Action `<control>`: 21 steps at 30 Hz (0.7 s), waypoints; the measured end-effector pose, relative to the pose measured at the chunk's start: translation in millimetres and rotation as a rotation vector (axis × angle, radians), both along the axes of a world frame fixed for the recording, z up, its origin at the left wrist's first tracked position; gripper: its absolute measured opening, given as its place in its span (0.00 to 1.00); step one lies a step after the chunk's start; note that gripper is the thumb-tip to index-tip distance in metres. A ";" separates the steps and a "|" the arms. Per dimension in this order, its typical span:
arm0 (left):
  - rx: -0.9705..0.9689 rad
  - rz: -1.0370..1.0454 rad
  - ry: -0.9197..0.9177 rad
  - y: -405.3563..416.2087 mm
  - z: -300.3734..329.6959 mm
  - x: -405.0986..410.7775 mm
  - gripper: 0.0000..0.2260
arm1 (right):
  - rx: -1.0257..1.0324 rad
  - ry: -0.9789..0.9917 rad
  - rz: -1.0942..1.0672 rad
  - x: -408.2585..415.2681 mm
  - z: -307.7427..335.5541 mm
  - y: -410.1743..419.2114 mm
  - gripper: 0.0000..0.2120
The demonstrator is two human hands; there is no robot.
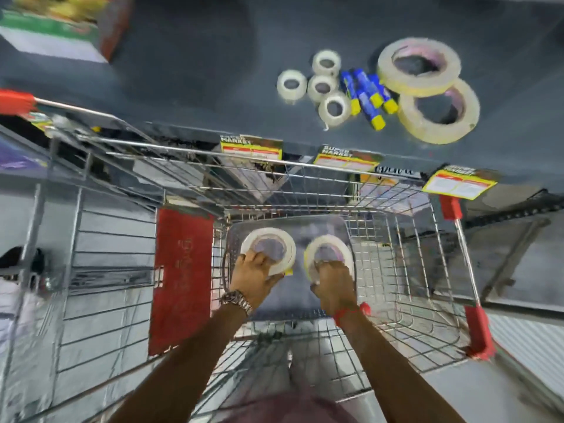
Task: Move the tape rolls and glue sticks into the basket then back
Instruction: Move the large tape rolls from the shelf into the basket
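Your left hand (258, 271) and right hand (331, 283) each clasp one large tape roll (268, 250) by its rim down in the basket (427, 270); these look light, stiff and easy to pinch, while far beyond your hands the surface (198, 71) holds two more large rolls (419, 67), four small rolls (292, 83) and four glue sticks (366, 97).

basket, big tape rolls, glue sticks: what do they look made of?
Basket: shiny silver wire grid with red corner caps, probably plated steel and plastic. Big tape rolls: cream, matte, wound bands with pinkish cores, likely paper masking tape on card. Glue sticks: glossy blue tubes with yellow caps, looks like plastic.
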State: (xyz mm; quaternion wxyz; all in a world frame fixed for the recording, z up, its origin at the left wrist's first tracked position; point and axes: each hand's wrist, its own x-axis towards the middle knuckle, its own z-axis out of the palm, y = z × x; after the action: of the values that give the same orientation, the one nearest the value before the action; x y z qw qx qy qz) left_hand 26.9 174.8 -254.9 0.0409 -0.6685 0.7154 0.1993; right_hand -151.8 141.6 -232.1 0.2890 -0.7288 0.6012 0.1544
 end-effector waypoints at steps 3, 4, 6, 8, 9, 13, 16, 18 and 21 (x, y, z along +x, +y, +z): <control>0.199 0.049 -0.036 9.2 -42.7 -4.5 0.20 | 0.117 0.091 0.008 0.8 -35.9 -4.8 0.19; 0.231 0.045 -0.056 12.2 -54.3 -6.8 0.21 | 0.136 0.108 0.006 -0.3 -47.1 -4.8 0.20; 0.286 0.041 -0.080 16.7 -72.0 -12.2 0.22 | 0.174 0.134 0.022 -1.4 -63.9 -3.7 0.19; 0.341 0.039 -0.083 19.6 -88.1 -18.5 0.23 | 0.189 0.164 0.094 -3.4 -79.5 -1.8 0.18; 0.360 0.044 -0.084 21.1 -92.7 -20.2 0.24 | 0.206 0.157 0.135 -3.5 -86.0 0.2 0.18; 0.385 0.058 -0.106 26.1 -99.1 -19.2 0.32 | 0.275 0.167 0.157 -4.4 -93.8 5.5 0.23; 0.276 0.076 -0.113 22.3 -82.2 -17.9 0.34 | 0.168 0.098 0.080 -4.5 -77.0 1.3 0.27; 0.167 0.065 -0.090 12.2 -64.2 -20.2 0.32 | 0.068 0.041 -0.001 -3.6 -56.8 -6.7 0.25; -0.002 0.018 -0.033 -9.2 -22.1 -26.6 0.31 | -0.127 -0.105 -0.130 -4.5 -11.5 -20.1 0.25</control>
State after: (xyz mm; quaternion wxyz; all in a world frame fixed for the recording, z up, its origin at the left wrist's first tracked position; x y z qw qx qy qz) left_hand 0.3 165.6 -276.9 0.0502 -0.6780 0.7088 0.1881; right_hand -156.3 121.5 -243.6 0.2827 -0.7121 0.6399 0.0584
